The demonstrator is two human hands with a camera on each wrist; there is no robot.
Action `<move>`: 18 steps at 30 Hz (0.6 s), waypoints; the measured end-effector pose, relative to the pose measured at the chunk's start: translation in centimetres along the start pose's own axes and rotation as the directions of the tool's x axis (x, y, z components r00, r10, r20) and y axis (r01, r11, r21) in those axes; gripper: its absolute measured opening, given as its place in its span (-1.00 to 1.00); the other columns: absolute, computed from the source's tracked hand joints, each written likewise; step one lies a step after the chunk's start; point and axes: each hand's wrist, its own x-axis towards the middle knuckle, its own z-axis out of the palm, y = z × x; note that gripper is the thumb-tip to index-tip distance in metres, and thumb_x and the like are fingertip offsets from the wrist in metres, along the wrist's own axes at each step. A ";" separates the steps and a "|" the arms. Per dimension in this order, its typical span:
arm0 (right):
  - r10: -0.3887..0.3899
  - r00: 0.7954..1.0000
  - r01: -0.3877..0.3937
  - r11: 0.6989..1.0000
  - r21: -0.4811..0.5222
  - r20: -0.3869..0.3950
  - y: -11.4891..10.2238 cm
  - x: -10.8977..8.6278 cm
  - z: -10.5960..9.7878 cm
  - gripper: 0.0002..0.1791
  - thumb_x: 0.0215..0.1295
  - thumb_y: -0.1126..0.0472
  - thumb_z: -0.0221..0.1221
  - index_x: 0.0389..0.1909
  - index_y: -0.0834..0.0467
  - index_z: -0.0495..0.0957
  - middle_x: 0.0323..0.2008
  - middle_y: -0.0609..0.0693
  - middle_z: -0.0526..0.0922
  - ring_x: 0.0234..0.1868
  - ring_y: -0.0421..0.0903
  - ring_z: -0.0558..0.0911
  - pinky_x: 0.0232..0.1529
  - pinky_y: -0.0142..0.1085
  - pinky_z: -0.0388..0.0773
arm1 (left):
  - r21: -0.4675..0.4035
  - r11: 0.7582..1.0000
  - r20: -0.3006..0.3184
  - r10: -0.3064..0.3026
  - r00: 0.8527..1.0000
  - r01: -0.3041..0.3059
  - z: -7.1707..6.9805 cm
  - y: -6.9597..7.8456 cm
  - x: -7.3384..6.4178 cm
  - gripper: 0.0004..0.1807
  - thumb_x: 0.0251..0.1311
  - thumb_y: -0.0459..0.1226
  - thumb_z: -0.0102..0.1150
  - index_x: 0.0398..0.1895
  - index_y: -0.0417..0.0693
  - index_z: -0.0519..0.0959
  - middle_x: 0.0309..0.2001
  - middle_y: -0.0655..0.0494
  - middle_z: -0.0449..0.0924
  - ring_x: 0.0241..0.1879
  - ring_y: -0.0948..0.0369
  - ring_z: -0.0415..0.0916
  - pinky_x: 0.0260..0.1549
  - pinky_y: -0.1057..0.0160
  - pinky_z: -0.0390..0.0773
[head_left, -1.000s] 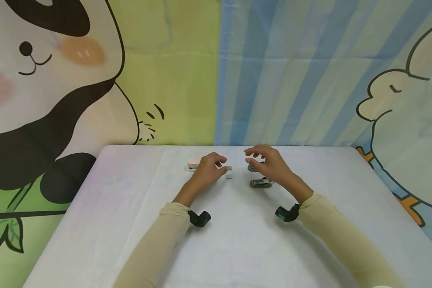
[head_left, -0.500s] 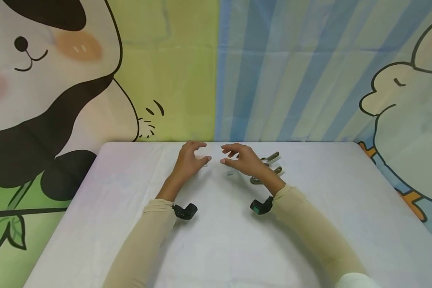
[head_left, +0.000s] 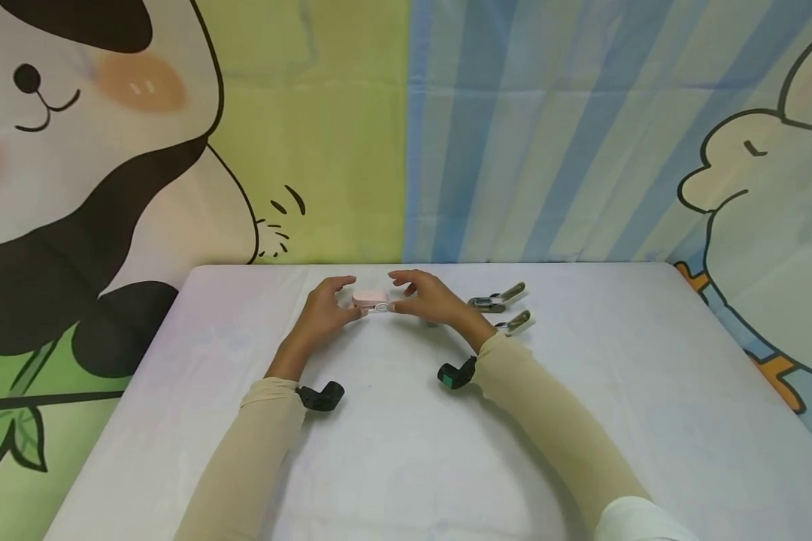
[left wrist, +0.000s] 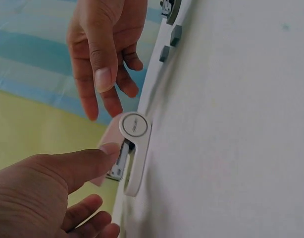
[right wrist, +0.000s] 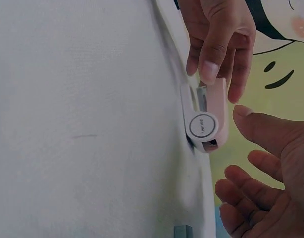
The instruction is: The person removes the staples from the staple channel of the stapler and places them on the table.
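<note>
A small pink and white stapler [head_left: 370, 299] lies on the table between my two hands. My left hand [head_left: 325, 308] is at its left end, fingers loosely spread. In the left wrist view, the left thumb [left wrist: 100, 161] overlaps the stapler's pink top. My right hand [head_left: 428, 294] stands at the other end with its thumb tip right by the round white hinge. The right wrist view shows the right fingers [right wrist: 246, 188] relaxed and apart, and the stapler [right wrist: 204, 124] with its jaw pointing toward the left hand.
Two dark grey-green staplers, one farther back [head_left: 497, 299] and one nearer [head_left: 514, 323], lie right of my right hand. Two small blue-grey blocks, one larger [left wrist: 176, 34] and one smaller [left wrist: 164, 53], rest on the white table [head_left: 392, 451]. A printed curtain [head_left: 338, 150] hangs behind.
Both hands have moved left, from around the small blocks to the two ends of the pink stapler. The dark staplers, partly hidden by the right hand before, show more fully.
</note>
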 end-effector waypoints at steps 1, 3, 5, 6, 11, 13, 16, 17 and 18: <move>0.006 1.000 -0.006 1.000 0.000 0.001 0.1 0.2 0.2 -0.29 0.24 0.13 0.32 0.38 0.18 0.32 0.20 0.15 0.49 0.06 0.02 0.51 -0.04 -0.15 0.51 | -0.007 1.000 0.002 -0.006 1.000 0.006 0.0 -0.2 0.0 -0.30 0.07 -0.29 0.40 0.31 -0.18 0.40 0.27 -0.20 0.35 0.25 -0.09 0.30 0.18 -0.09 0.32; 0.021 1.000 -0.021 1.000 0.005 0.006 0.1 0.6 0.4 -0.30 0.24 0.13 0.33 0.37 0.17 0.34 0.19 0.12 0.50 0.06 0.01 0.51 -0.03 -0.17 0.51 | -0.022 1.000 0.007 -0.014 1.000 0.014 0.1 -0.6 0.0 -0.30 0.07 -0.29 0.40 0.32 -0.19 0.39 0.25 -0.20 0.36 0.21 -0.08 0.35 0.13 -0.07 0.37; 0.029 1.000 -0.029 1.000 0.007 0.010 0.1 0.7 0.6 -0.32 0.24 0.13 0.33 0.36 0.17 0.35 0.18 0.11 0.51 0.05 0.01 0.51 -0.02 -0.18 0.50 | -0.039 0.999 0.006 -0.011 1.000 0.012 0.1 -0.8 0.1 -0.29 0.07 -0.31 0.40 0.32 -0.20 0.38 0.23 -0.19 0.37 0.17 -0.07 0.38 0.09 -0.04 0.41; 0.033 0.999 -0.033 0.999 0.006 0.012 0.1 0.8 0.7 -0.33 0.24 0.13 0.33 0.36 0.17 0.36 0.16 0.11 0.52 0.04 0.00 0.51 -0.02 -0.19 0.50 | -0.046 0.999 0.006 -0.007 1.000 0.007 0.2 -0.9 0.1 -0.29 0.07 -0.32 0.40 0.32 -0.21 0.37 0.23 -0.19 0.37 0.17 -0.07 0.38 0.10 -0.03 0.41; 0.036 0.999 -0.036 0.999 -0.010 0.017 0.2 1.1 1.0 -0.41 0.25 0.19 0.32 0.29 0.19 0.43 0.08 0.10 0.57 -0.08 -0.04 0.55 -0.07 -0.24 0.50 | -0.042 0.998 -0.003 0.050 0.999 -0.050 0.5 -1.0 0.3 -0.41 0.10 -0.39 0.35 0.24 -0.30 0.44 0.10 -0.19 0.52 0.05 -0.02 0.47 0.02 0.02 0.45; 0.029 0.999 -0.029 0.999 -0.027 0.024 0.2 1.4 1.2 -0.47 0.25 0.22 0.32 0.23 0.20 0.49 0.02 0.09 0.60 -0.16 -0.07 0.56 -0.13 -0.28 0.51 | -0.034 0.996 -0.010 0.079 0.997 -0.079 0.7 -1.2 0.5 -0.51 0.11 -0.41 0.33 0.15 -0.33 0.51 0.00 -0.17 0.60 -0.05 0.02 0.52 -0.04 0.05 0.48; 0.014 0.999 -0.012 0.997 -0.072 0.030 0.1 1.8 1.6 -0.61 0.26 0.25 0.29 0.11 0.22 0.57 -0.09 0.06 0.64 -0.26 -0.11 0.56 -0.22 -0.34 0.50 | -0.030 0.993 -0.017 0.115 0.993 -0.115 0.9 -1.6 0.6 -0.63 0.11 -0.44 0.31 0.03 -0.35 0.59 -0.13 -0.15 0.65 -0.17 0.05 0.56 -0.13 0.08 0.50; 0.012 1.000 -0.010 0.996 -0.086 0.029 0.0 1.9 1.7 -0.65 0.26 0.26 0.29 0.07 0.22 0.59 -0.11 0.05 0.64 -0.28 -0.12 0.55 -0.24 -0.34 0.49 | -0.033 0.992 -0.020 0.119 0.993 -0.120 1.0 -1.6 0.6 -0.65 0.11 -0.45 0.31 0.00 -0.35 0.60 -0.15 -0.14 0.65 -0.18 0.05 0.57 -0.14 0.08 0.51; 0.011 1.000 -0.008 0.995 -0.102 0.026 -0.1 1.9 1.7 -0.68 0.26 0.27 0.29 0.03 0.23 0.61 -0.14 0.04 0.64 -0.30 -0.12 0.54 -0.25 -0.35 0.49 | -0.035 0.992 -0.022 0.122 0.992 -0.123 1.1 -1.7 0.6 -0.66 0.11 -0.46 0.30 -0.01 -0.35 0.60 -0.16 -0.14 0.65 -0.18 0.06 0.57 -0.15 0.09 0.52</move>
